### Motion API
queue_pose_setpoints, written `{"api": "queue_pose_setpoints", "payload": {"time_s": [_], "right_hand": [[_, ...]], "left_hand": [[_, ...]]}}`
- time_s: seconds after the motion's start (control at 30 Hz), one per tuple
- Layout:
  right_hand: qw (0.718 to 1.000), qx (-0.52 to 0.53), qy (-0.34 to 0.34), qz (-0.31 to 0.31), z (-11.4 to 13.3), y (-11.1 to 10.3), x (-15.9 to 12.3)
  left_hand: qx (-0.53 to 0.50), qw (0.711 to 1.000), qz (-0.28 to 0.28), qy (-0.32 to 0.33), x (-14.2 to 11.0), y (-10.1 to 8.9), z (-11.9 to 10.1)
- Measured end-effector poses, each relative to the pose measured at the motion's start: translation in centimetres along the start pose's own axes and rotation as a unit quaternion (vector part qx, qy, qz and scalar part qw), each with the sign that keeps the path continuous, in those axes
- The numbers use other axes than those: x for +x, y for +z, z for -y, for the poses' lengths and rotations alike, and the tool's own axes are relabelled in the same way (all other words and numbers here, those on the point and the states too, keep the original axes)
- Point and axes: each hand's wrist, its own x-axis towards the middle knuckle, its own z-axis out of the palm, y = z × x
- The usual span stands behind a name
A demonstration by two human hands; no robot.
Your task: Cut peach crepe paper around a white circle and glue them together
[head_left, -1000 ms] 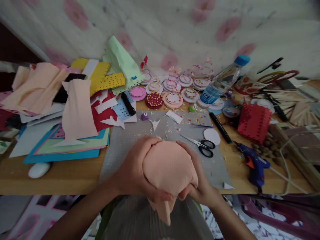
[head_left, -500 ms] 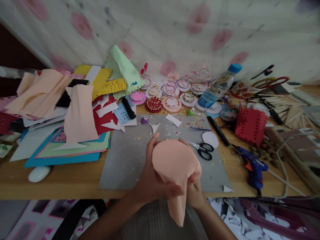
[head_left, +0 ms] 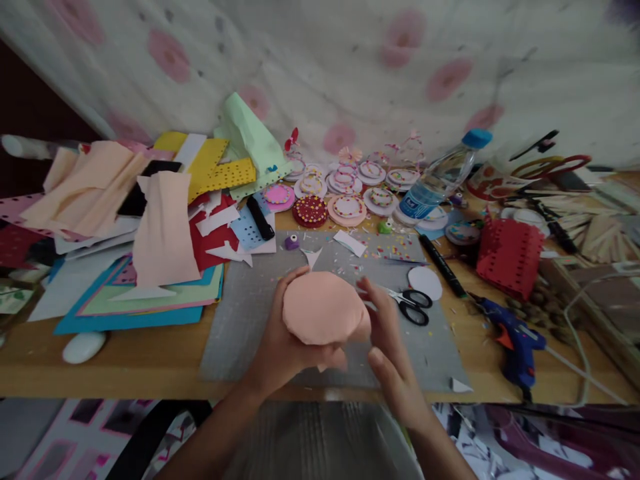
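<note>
My left hand [head_left: 283, 343] is closed around a rounded object wrapped in peach paper [head_left: 323, 308], held just above the grey mat [head_left: 240, 313]. The paper covers its top like a dome. My right hand [head_left: 387, 333] sits at the object's right side with fingers apart, fingertips touching or nearly touching the paper's edge. What lies under the paper is hidden.
Black-handled scissors [head_left: 413, 305] and a white paper circle [head_left: 425, 282] lie on the mat's right. A blue glue gun [head_left: 515, 337], red perforated sheet [head_left: 507, 257], water bottle [head_left: 437, 180], decorated discs [head_left: 345, 197] and a black marker [head_left: 443, 265] are nearby. Paper sheets [head_left: 135, 253] pile up at left.
The hanging tail of peach paper has been gathered under the object. The object rose toward the mat's middle. My right hand came off its grip and opened.
</note>
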Motion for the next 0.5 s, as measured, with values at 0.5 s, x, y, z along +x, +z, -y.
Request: {"api": "queue_pose_setpoints", "payload": {"time_s": [0.5], "right_hand": [[0.982,0.174,0.068,-0.035,1.1,3.2,0.8]], "left_hand": [[0.003,0.993,0.092,0.079,-2.0,2.4,2.9]]}}
